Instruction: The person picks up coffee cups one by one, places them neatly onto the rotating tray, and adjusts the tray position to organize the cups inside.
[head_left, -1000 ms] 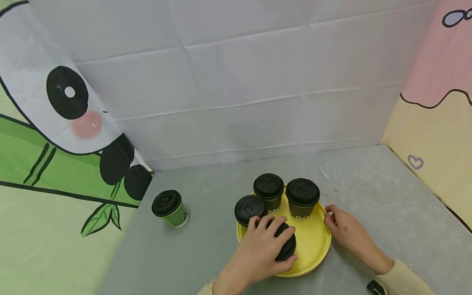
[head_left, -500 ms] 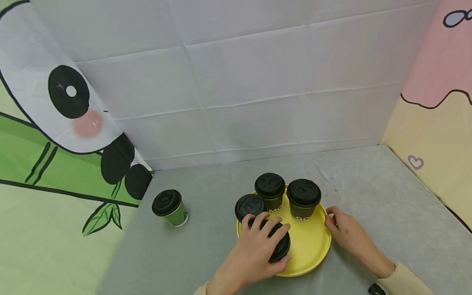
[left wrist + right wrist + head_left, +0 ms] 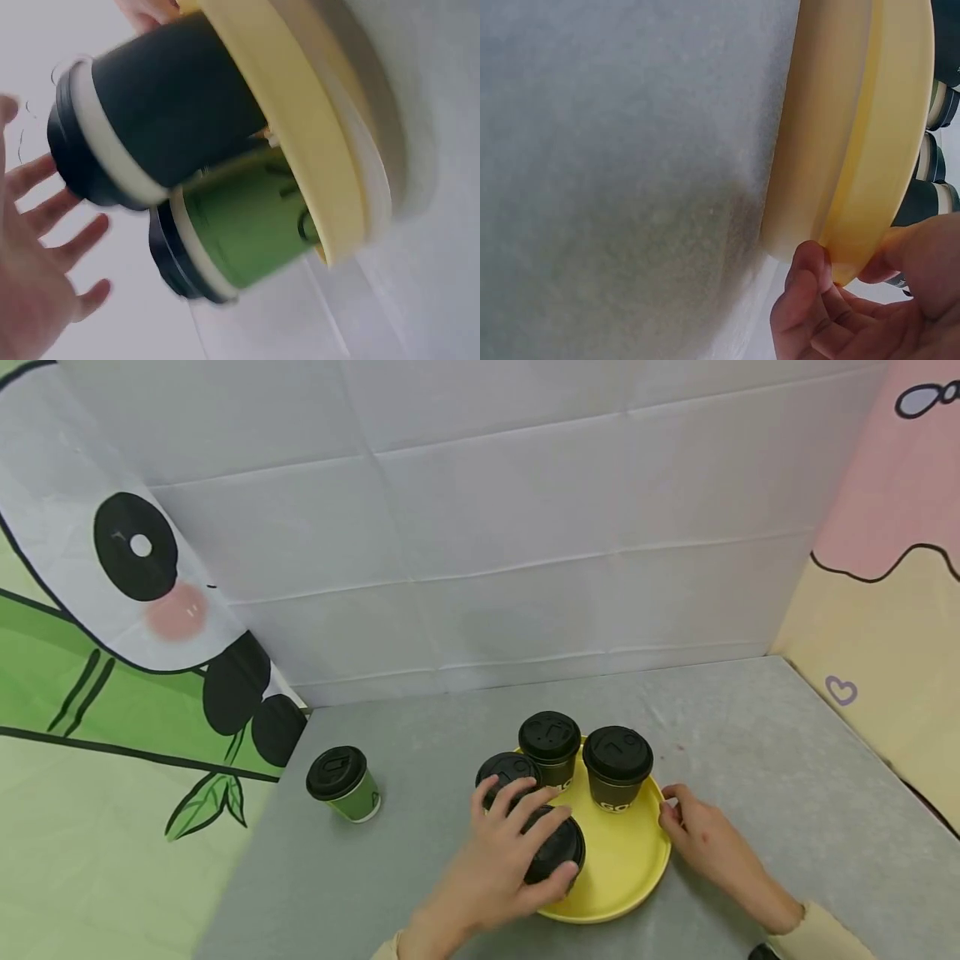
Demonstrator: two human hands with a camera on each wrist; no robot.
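Note:
On a round yellow tray (image 3: 626, 872) stand several paper coffee cups with black lids. My left hand (image 3: 487, 864) is over the nearest cup (image 3: 558, 847), fingers spread and loose around its lid. In the left wrist view this dark cup (image 3: 169, 97) stands upright on the tray, close beside a green cup (image 3: 247, 221), and the fingers (image 3: 82, 240) lie straight near the lids. My right hand (image 3: 708, 843) pinches the tray's right rim, thumb on top and fingers (image 3: 810, 274) underneath. Two more dark cups, one at the back (image 3: 550, 743) and one at right (image 3: 617, 760), stand on the tray.
A single green cup (image 3: 347, 783) with a black lid stands on the grey table (image 3: 420, 860), left of the tray. A white cloth wall (image 3: 487, 568) rises behind the table, with printed cartoon panels at both sides.
The nearest cup has shifted left on the tray, toward the green one. My left hand moved left with it, and its fingers have loosened from the lid. My right hand stays at the rim.

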